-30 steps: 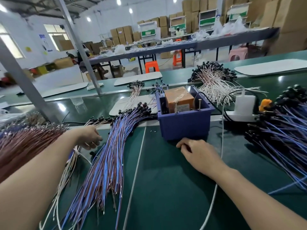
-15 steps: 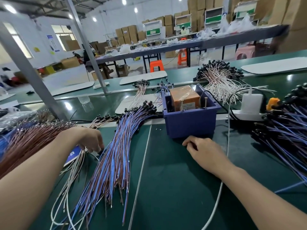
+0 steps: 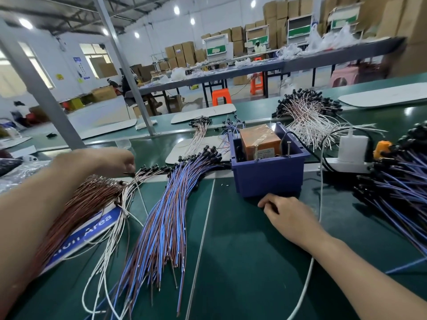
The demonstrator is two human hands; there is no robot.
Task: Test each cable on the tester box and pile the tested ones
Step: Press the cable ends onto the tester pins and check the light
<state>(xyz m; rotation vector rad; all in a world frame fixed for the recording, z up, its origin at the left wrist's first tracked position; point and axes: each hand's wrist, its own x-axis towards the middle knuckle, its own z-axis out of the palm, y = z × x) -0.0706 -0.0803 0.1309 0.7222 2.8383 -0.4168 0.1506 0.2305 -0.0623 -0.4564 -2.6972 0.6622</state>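
Left hand (image 3: 99,162): fingers are curled together, and the tips appear to be closed in a pinch on the capped end of one cable.
Item held: a thin white cable with a black cap at its end (image 3: 132,175). The cap is at the fingertips and the wire trails away beneath the wrist.
Long axis of item: it runs from the pinched cap back toward the person, roughly along the left forearm. The far end is lost among a fan of loose white wires (image 3: 108,239), so it cannot be told apart.
Right hand (image 3: 291,215): it rests on the dark green mat (image 3: 242,262) with fingers loosely bent. Nothing is held.
Tester: a blue plastic box holding an orange taped block (image 3: 268,179), with two upright metal pins (image 3: 288,147) standing at its near rim.
Governing relation: the box lies to the right of the left fingertips and well apart from them. It lies just beyond the right fingertips, which are near its front wall, so the right hand is far nearer.
Obstacle between: a thick bundle of blue and brown wires with black caps (image 3: 166,215) is spread across the path from the left fingers to the box.
Step judged: one cable is being singled out and has not yet been brought to the pins.
Next move judged: a lift clear of the fan is called for, then a carry rightward over the bundle. The trailing end is probably best met by the right hand.
Risk judged: neighbouring wires may be dragged along.
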